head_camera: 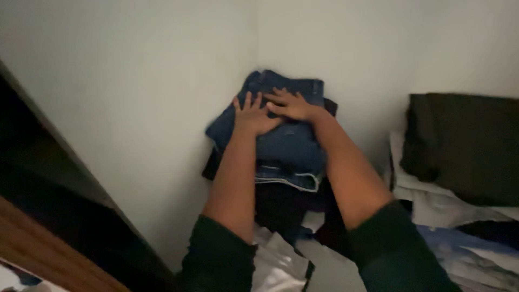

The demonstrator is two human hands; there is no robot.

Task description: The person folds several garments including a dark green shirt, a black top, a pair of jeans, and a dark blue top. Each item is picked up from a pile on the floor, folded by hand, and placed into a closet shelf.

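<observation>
Folded blue jeans (286,143), thick denim with a pale frayed hem along the lower edge and a waistband showing at the top, sit pushed into the corner where two plain pale walls (135,81) meet. The bundle is squarish and a bit lumpy, darker in the creases. It rests on top of a dark, almost black pile of clothes (281,208) that sticks out beneath it on both sides.

Both hands lie flat on the upper part of the jeans. The left hand (251,114) has its fingers spread and pressed palm-down on the denim, gripping nothing. The right hand (292,105) is just beside it, fingers stretched out flat toward the left, the two hands touching or nearly so. Dark green sleeves (219,259) are pushed up above the forearms.

To the right, well apart from the jeans, a dark olive folded cloth (465,143) sits on a stack of whitish and pale blue laundry (459,216), soft and rumpled. More light fabric lies between the arms. At the far left a dark frame with a brown wooden edge (32,249) runs diagonally. The light is dim.
</observation>
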